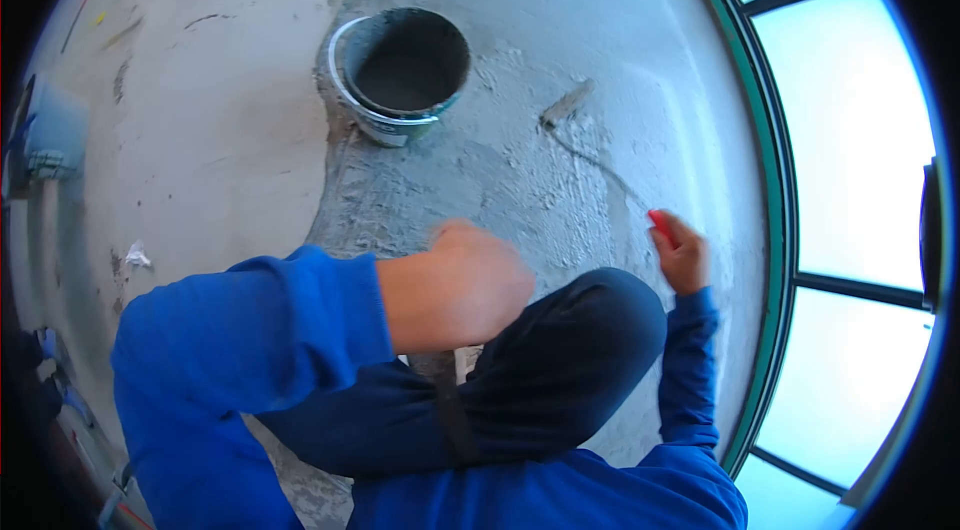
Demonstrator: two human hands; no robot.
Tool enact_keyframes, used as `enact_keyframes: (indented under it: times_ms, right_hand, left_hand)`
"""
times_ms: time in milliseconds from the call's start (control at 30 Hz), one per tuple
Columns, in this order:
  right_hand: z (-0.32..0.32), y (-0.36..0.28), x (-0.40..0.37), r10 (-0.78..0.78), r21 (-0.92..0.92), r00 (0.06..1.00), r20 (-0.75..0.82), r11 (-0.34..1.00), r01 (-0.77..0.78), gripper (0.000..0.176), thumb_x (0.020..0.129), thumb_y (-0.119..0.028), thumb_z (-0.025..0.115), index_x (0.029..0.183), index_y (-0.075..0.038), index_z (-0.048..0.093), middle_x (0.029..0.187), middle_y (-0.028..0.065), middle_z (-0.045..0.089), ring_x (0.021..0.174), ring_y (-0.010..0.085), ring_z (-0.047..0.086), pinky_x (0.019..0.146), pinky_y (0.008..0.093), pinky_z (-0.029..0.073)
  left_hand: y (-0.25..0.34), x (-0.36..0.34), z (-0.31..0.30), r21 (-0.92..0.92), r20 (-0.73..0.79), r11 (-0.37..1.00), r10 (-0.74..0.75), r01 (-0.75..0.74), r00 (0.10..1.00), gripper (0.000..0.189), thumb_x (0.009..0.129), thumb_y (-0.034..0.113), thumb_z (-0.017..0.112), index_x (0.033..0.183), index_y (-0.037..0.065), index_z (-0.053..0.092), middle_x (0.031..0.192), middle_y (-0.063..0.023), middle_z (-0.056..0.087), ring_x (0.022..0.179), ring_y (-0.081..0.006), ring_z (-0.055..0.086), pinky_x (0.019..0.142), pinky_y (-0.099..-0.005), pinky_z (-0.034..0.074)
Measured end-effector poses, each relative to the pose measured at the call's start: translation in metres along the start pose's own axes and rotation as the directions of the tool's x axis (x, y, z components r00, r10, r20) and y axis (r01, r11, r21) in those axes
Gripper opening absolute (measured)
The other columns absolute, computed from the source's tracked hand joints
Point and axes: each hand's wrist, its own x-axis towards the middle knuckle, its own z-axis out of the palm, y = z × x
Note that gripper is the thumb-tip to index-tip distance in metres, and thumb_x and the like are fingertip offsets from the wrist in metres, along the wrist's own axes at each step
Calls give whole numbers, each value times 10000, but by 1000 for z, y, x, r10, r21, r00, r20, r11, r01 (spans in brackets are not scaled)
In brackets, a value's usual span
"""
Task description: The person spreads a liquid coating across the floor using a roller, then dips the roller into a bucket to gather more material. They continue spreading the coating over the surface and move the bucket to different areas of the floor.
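My right hand (682, 255) is closed around the red handle of a paint roller (567, 105). Its thin bent metal rod runs up and left to the roller head, which rests on the wet grey floor (520, 180). My left hand (475, 285) hangs in front of my bent knee, blurred by motion, its fingers mostly hidden. Beyond it stands a bucket (420, 134) with a white handle lying against its side. Dark grey liquid (405, 85) shows inside, and the bucket's rim is smeared with grey.
Green-framed glass panels (770, 230) run along the right side. To the left lies a paler, dry-looking stretch of floor (225, 110), with a crumpled white scrap (138, 255) on it. A whitish container (55, 135) stands at the far left edge.
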Motion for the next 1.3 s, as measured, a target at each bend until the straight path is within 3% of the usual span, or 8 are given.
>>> enact_keyframes:
  times_ms: [267,533,667,800,1067,1133,1200,1300]
  right_hand:
    - [-68,-143,156,-443,-180,862,245,853,489,231,824,-194,663,1020,-75,689,815,151,692,677,300,664,675,372,536]
    - [45,-273,243,-322,-442,690,648,579,685,164,739,-161,657,879,-109,727,838,117,705,819,294,687,662,387,545]
    - [108,-287,245,-355,-439,680,641,558,705,160,704,-204,712,845,-131,723,806,114,697,793,304,682,645,414,535]
    - [92,-271,246,-344,-430,652,676,535,728,199,723,-219,721,910,-152,719,835,105,701,814,294,679,651,407,531]
    - [-12,-169,178,-394,-325,877,275,820,471,209,800,-207,673,1003,-173,704,839,76,700,762,281,663,645,391,519]
    - [-28,-136,154,-386,-245,910,153,877,413,238,807,-219,672,1038,-167,700,864,75,704,754,276,663,653,380,523]
    - [-43,-94,118,-338,-176,939,60,922,344,267,812,-225,670,1070,-160,695,896,76,708,751,270,664,667,370,526]
    - [-53,-33,53,-80,-74,996,42,994,83,285,795,-252,681,1062,-154,707,944,89,710,796,283,674,723,366,534]
  left_hand:
    - [6,-3,-10,44,31,999,-32,31,999,274,717,125,671,960,2,644,939,-178,661,874,-338,666,709,-450,503]
    - [8,-10,-7,47,-14,997,-56,57,998,273,714,123,675,963,13,656,953,-163,666,895,-328,667,721,-432,507]
    - [8,-15,-9,70,-20,997,-30,31,999,271,717,124,669,965,14,653,952,-161,661,891,-326,665,725,-432,504]
    - [8,-18,-3,54,-44,998,-23,26,999,304,709,132,677,987,13,642,947,-156,654,878,-323,659,732,-431,497]
    - [8,-19,3,27,-90,998,55,-53,994,301,722,150,666,983,11,605,930,-165,629,876,-340,633,721,-449,488]
    - [12,-15,-11,35,76,999,-12,9,997,293,767,170,651,1013,20,594,939,-153,611,892,-337,615,730,-443,479]
    - [13,-23,-5,72,-78,997,29,-24,996,291,819,188,627,1061,33,580,950,-141,593,904,-329,599,745,-432,469]
    - [17,-21,-7,138,-88,990,49,-36,995,324,847,212,623,1121,47,566,966,-134,584,915,-315,589,756,-421,461]
